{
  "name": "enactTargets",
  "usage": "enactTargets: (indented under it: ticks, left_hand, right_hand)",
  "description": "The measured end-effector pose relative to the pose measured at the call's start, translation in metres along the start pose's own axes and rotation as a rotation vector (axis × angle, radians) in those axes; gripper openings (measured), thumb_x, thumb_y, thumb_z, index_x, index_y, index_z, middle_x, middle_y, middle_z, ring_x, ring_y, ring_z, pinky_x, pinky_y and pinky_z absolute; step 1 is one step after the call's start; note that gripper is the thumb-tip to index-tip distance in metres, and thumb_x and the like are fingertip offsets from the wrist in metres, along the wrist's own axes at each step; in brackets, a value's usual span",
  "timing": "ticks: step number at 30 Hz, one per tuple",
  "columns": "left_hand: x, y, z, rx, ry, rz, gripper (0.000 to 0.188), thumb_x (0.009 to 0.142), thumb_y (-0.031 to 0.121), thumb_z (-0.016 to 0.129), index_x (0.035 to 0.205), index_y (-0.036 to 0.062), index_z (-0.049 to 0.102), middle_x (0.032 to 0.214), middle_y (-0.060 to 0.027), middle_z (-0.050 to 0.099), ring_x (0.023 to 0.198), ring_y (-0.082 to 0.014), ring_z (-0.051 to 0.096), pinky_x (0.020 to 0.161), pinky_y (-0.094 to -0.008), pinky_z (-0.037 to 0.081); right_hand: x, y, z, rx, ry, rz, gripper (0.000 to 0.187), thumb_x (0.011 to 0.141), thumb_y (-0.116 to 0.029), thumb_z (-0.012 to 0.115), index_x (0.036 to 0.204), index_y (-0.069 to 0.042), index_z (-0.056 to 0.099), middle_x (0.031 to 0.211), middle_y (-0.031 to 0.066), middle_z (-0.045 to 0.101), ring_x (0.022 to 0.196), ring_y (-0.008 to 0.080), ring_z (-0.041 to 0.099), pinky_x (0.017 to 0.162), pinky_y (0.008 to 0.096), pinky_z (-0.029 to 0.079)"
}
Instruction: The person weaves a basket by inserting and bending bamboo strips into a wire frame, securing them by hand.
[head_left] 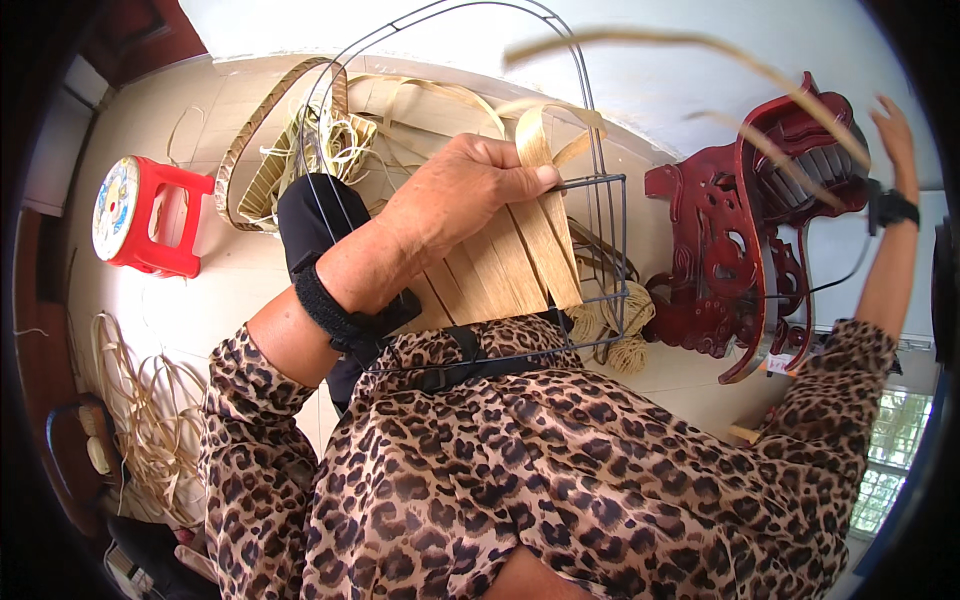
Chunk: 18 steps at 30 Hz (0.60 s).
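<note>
Near the picture's centre, the left hand [455, 190] pinches a tan strip [534, 135] at the wire frame [624, 240], whose flat strips [487, 270] lie just below. At upper right, the right hand [895, 135] is raised well apart from the frame; whether it grips the blurred strip [700, 40] I cannot tell. A red stool [162, 240] stands left.

No text can be read. The printed top [116, 212] of the red stool [148, 212] is too small to make out.
</note>
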<state>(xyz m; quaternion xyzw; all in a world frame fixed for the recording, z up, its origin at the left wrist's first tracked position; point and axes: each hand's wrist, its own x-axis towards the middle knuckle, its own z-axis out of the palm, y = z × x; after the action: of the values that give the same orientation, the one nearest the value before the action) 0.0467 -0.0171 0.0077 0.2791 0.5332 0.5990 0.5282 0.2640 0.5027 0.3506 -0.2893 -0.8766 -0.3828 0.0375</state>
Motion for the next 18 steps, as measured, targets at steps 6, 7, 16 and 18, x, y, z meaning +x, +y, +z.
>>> enactTargets:
  ticks: [6,7,16,18]
  left_hand:
    - [-0.008,0.007,-0.003,-0.067,0.062,-0.009,0.023,0.087,0.02,0.06,0.079,-0.0005,0.066,0.071,-0.0014,0.063,0.062,-0.0054,0.053,0.062,-0.02,0.045]
    - [-0.011,0.014,-0.004,0.022,0.044,-0.027,0.023,0.088,0.02,0.059,0.083,-0.0011,0.066,0.073,-0.002,0.064,0.064,-0.0057,0.054,0.064,-0.0201,0.045]
    - [-0.011,0.003,-0.013,-0.062,0.081,0.006,0.023,0.085,0.018,0.06,0.094,-0.0022,0.066,0.082,-0.0048,0.065,0.073,-0.0079,0.057,0.072,-0.0212,0.046]
    - [-0.014,0.002,-0.02,-0.171,0.056,0.029,0.02,0.083,0.015,0.06,0.092,-0.0016,0.066,0.082,-0.0054,0.065,0.074,-0.0088,0.057,0.072,-0.0223,0.045]
  right_hand:
    - [-0.105,-0.37,-0.066,1.258,-0.328,-0.607,0.032,0.087,-0.033,0.053,0.094,-0.003,0.064,0.091,0.0077,0.063,0.087,0.0156,0.056,0.081,0.0285,0.043]
    - [-0.112,-0.399,-0.076,1.245,-0.36,-0.651,0.031,0.086,-0.032,0.055,0.091,-0.003,0.065,0.086,0.0071,0.063,0.08,0.015,0.056,0.076,0.0276,0.044]
    - [-0.124,-0.477,-0.088,1.624,-0.492,-0.514,0.016,0.077,-0.015,0.069,0.085,-0.001,0.068,0.065,-0.0023,0.058,0.061,0.0032,0.049,0.056,0.0192,0.04]
    - [-0.128,-0.48,-0.091,1.698,-0.513,-0.434,0.016,0.077,-0.016,0.068,0.084,-0.001,0.068,0.066,-0.0022,0.058,0.061,0.0036,0.049,0.057,0.0193,0.04]
